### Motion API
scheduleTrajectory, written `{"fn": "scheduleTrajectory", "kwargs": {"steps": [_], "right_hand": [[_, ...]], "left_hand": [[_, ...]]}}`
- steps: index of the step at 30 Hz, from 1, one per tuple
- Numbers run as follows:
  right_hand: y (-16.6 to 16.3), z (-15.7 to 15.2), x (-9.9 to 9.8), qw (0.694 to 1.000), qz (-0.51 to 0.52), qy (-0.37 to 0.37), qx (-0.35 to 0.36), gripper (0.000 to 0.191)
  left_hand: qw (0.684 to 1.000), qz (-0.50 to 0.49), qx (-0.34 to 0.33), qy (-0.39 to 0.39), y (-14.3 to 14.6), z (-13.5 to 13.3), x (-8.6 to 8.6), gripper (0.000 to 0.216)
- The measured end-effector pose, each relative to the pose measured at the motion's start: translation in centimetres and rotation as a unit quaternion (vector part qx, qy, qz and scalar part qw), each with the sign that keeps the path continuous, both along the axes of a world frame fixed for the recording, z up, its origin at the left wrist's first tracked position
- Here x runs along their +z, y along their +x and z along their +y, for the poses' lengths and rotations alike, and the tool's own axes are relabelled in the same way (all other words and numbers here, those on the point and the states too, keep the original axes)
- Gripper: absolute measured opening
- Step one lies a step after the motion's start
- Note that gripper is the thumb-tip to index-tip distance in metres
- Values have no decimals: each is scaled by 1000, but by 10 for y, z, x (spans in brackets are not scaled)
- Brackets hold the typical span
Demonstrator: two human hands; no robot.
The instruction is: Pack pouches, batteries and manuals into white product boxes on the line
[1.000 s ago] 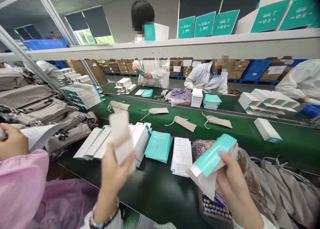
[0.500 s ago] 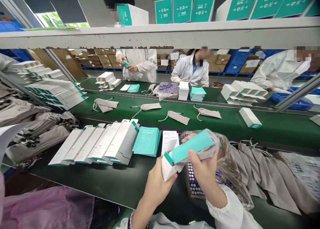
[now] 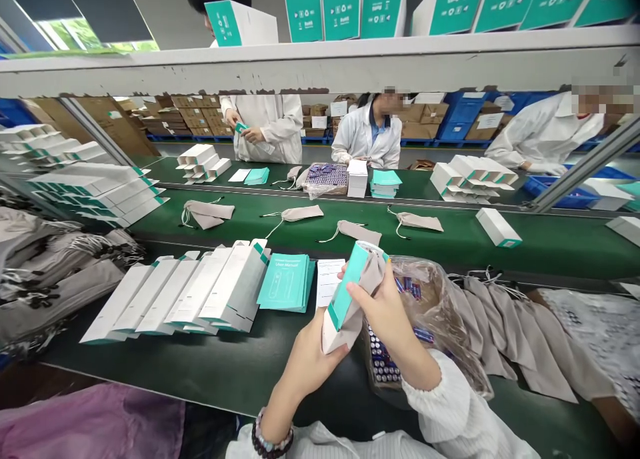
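Note:
My left hand (image 3: 306, 357) is closed around a small white carton (image 3: 330, 337) at its open end. My right hand (image 3: 393, 312) grips a grey drawstring pouch (image 3: 371, 275) with a teal user manual (image 3: 346, 291) curved around it. The lower end of this bundle is at the carton's mouth; how deep it reaches inside is hidden by my fingers. Just behind my hands lies a printed white sheet (image 3: 330, 279). To its left is a stack of teal user manuals (image 3: 284, 282). Beside my right forearm is a plastic-lined tray of batteries (image 3: 384, 365).
White cartons (image 3: 175, 299) lean in a row at left. Grey pouches (image 3: 520, 339) fan out at right, others (image 3: 30, 265) pile up far left. Pouches and a carton (image 3: 499, 227) lie on the green belt (image 3: 270, 242). A shelf (image 3: 300, 69) crosses above; co-workers stand opposite.
The pouch and manual have swung more upright, with their far end moving left. My right hand has turned with them. The view has shifted slightly.

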State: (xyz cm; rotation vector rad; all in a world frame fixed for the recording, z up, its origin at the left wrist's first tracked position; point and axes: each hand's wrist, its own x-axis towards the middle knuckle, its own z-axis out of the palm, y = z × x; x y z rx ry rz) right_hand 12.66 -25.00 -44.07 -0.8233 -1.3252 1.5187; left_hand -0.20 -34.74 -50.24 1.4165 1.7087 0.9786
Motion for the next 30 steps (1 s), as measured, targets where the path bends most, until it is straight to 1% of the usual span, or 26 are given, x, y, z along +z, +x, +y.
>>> {"fn": "scheduleTrajectory", "kwargs": {"steps": [2, 4, 6, 8, 11, 12, 14, 17, 19, 20, 22, 23, 25, 26, 28, 30], "right_hand": [[-2, -3, -7, 998, -14, 31, -50, 42], [-5, -6, -12, 993, -4, 63, -97, 42], [-8, -10, -13, 991, 14, 72, -109, 42], [-11, -13, -11, 993, 20, 63, -99, 40], [-16, -19, -11, 995, 30, 56, -81, 40], [-18, -22, -15, 995, 34, 58, -80, 41], [-22, -27, -28, 995, 23, 66, -76, 45], [-24, -35, -53, 995, -41, 79, -42, 59], [-19, -39, -60, 989, -88, 114, -13, 67], [-14, -39, -59, 984, -105, 143, -9, 69], [-3, -38, -49, 964, -133, 230, -26, 67], [2, -36, -41, 946, -149, 286, -35, 62], [11, -33, -27, 899, -185, 394, -45, 48], [14, -32, -22, 876, -204, 436, -40, 42], [17, -32, -17, 840, -235, 489, -17, 35], [18, -36, -16, 813, -260, 520, 10, 30]], "left_hand": [[999, 5, 31, 15, 2, 1, -3, 51], [997, 22, 68, 28, 5, 3, -5, 49], [995, 35, 90, 37, 8, 7, -6, 51], [993, 27, 102, 54, 12, 11, -3, 51], [987, 4, 130, 98, 19, 18, 3, 42], [983, 0, 143, 112, 20, 20, 5, 40], [978, -4, 165, 131, 23, 23, 5, 38], [972, -11, 189, 139, 23, 22, -2, 40], [969, -12, 200, 143, 23, 19, -9, 46], [967, -12, 204, 148, 22, 17, -12, 48], [964, -11, 207, 167, 21, 14, -16, 49], [962, -11, 207, 177, 20, 12, -17, 47], [960, -12, 202, 192, 19, 9, -18, 43], [961, -14, 196, 196, 19, 7, -18, 43], [960, -22, 189, 204, 18, 4, -20, 44], [960, -36, 179, 215, 18, 0, -24, 47]]}}
